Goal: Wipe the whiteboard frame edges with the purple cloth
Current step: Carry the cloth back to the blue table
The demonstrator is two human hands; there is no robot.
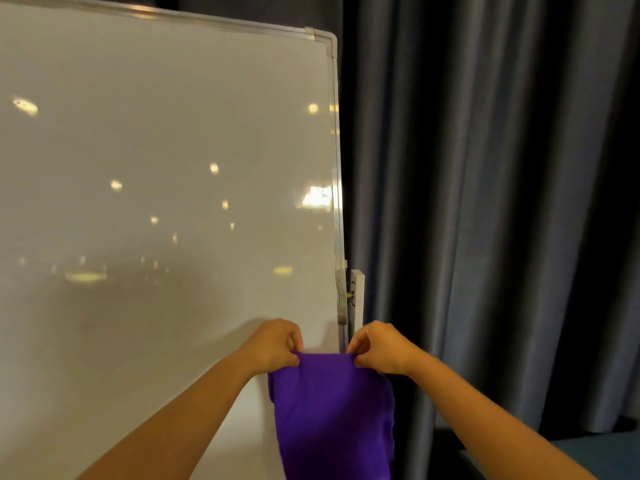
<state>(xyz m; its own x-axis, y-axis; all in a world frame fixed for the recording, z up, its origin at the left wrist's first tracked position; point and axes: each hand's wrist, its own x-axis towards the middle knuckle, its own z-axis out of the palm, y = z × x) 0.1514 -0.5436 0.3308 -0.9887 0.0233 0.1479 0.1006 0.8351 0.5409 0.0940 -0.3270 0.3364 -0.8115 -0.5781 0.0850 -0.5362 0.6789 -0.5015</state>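
Purple cloth (332, 414) hangs pinched at its top corners by left hand (277, 344) and right hand (381, 348), before the whiteboard frame (337, 188).

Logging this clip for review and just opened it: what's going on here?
A person stands at a whiteboard, holding a purple cloth by its top edge, left hand and right hand each pinching a corner. The cloth hangs down in front of the board's lower right, near the frame's right edge. Wiping doesn't look under way. A dark curtain hangs behind.
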